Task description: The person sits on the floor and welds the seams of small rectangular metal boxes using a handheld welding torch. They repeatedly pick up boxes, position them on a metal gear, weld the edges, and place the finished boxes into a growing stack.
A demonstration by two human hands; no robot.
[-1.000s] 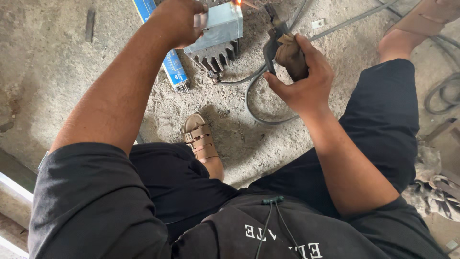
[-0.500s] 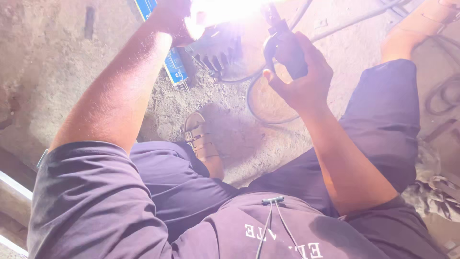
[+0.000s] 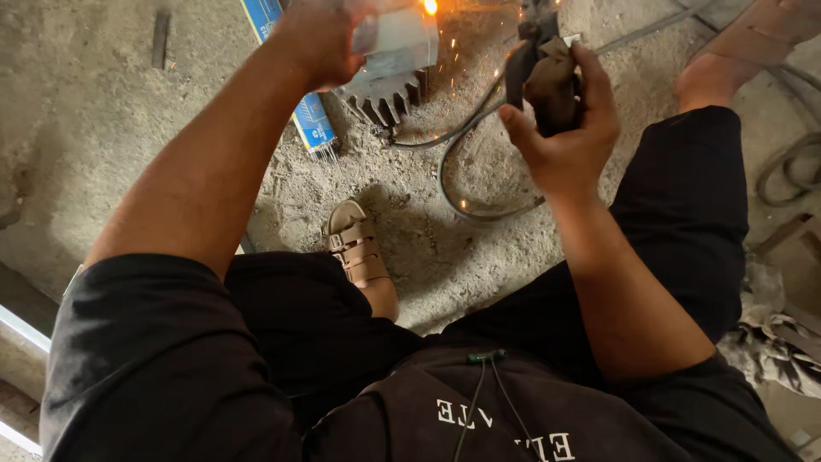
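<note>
We weld low over a gritty concrete floor, both hands busy near the top edge.

Our left hand is clamped on a pale, flat-sided metal piece, where a bright orange spark bursts at its upper corner. Just beneath sits a dark toothed metal part with a jagged edge. Our right hand is closed around a cloth-wrapped black electrode holder, its grey rubber cable looping over the floor. A blue box of thin welding rods lies beside our left forearm. Our tan strapped sandal rests below, with open sandy floor between it and the cable.
</note>
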